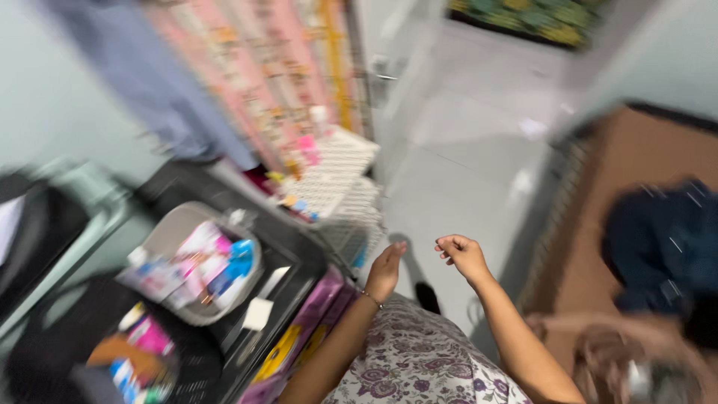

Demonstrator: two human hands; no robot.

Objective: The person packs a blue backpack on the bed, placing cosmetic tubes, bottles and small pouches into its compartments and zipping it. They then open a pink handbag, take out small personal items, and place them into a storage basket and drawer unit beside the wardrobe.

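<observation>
Head view, badly motion-blurred. Left hand (385, 269) raised edge-on, fingers straight and together, palm empty, thin bracelet at the wrist. Right hand (461, 254) loosely curled, fingers bent inward, gripping nothing. Both above smooth pale grey floor (456, 164), over a floral purple-and-white patterned garment (419, 359). Just left of the left hand: a black glossy tray-like surface (299, 258) carrying a shallow grey oval basket (168, 232) heaped with colourful soft packets.

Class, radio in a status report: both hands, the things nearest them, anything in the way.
Left hand open, empty, raised. Right hand loosely curled, holding nothing visible. Nearest: white basket and grey tub of packets, untouched. Picture blurred; nothing between hands and basket.
</observation>
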